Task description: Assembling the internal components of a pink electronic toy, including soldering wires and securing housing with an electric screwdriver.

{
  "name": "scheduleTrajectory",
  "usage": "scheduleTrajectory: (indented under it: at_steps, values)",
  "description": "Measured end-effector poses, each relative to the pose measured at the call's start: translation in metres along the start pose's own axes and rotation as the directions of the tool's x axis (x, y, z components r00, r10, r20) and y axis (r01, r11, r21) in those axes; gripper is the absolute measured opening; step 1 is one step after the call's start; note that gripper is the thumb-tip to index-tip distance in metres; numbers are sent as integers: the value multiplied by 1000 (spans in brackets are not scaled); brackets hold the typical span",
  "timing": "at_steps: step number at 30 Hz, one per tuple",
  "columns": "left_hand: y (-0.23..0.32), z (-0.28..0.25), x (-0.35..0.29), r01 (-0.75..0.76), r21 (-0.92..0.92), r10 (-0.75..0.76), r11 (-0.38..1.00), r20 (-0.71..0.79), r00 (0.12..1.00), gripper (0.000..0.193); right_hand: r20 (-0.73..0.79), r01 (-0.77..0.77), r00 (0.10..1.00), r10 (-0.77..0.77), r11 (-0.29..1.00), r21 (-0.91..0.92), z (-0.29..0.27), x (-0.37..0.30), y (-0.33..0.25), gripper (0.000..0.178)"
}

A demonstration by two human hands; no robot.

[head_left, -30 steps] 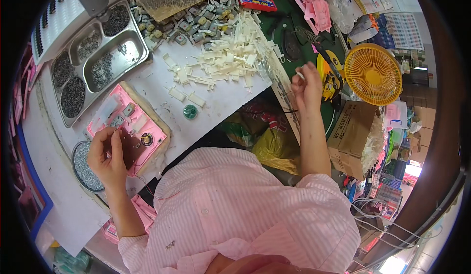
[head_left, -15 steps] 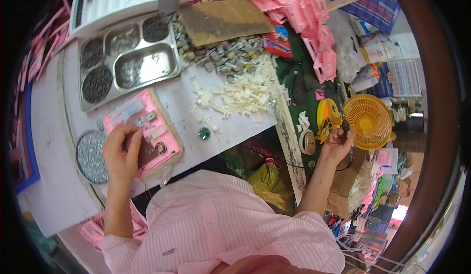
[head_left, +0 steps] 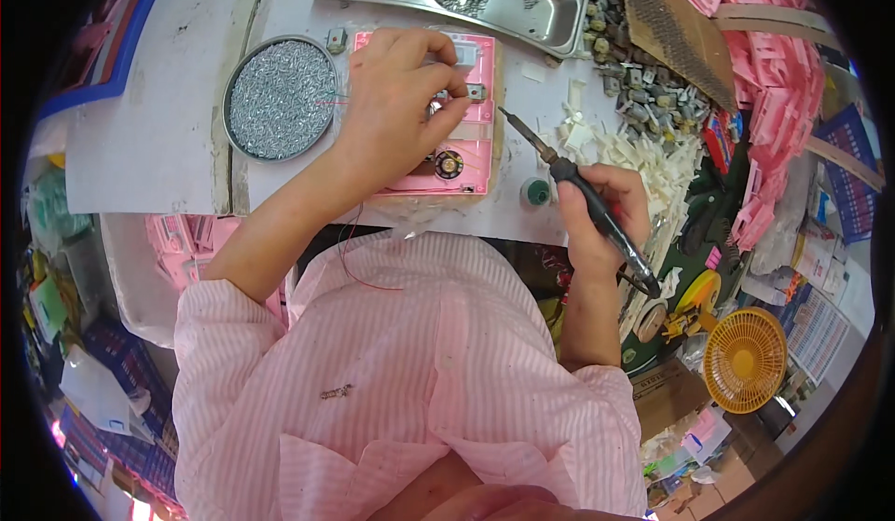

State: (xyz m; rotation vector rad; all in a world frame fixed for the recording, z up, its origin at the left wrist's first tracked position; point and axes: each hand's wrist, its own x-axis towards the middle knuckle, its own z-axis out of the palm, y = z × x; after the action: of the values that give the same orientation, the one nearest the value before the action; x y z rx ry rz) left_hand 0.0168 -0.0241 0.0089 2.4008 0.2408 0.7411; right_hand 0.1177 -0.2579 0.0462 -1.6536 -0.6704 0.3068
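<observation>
A soldering iron (head_left: 597, 202) with a black handle is gripped in my right hand (head_left: 606, 209). Its metal tip slants up and left, close to the right edge of a pink plastic casing (head_left: 477, 167) but apart from it. My left hand (head_left: 401, 102) lies over the casing, covering much of its left half. Thumb and fingers there are drawn together beside a small metal motor (head_left: 476, 92); what they pinch is hidden. A round dark part (head_left: 449, 164) sits low in the casing. Thin red wire (head_left: 347, 258) trails from the casing toward my shirt.
Left of the casing stands a round tin of small screws (head_left: 282, 100). A steel compartment tray (head_left: 550, 32) holds dark small parts. White plastic pieces (head_left: 664, 171) and several small motors (head_left: 643, 92) are heaped at right. A green-capped pot (head_left: 535, 192) and yellow basket (head_left: 744, 361) stand nearer.
My right hand has come from beside the yellow basket to the casing, now with the soldering iron plainly in it. The left hand stays at the casing; the view has shifted left.
</observation>
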Motion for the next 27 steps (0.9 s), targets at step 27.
scheduleTrajectory:
  at_steps: [27]
  values:
    - [0, 11, 3, -47, 121, 49, 991, -9, 999, 14, 22, 85, 996, -83, 989, -119, 9, 5, 24, 25]
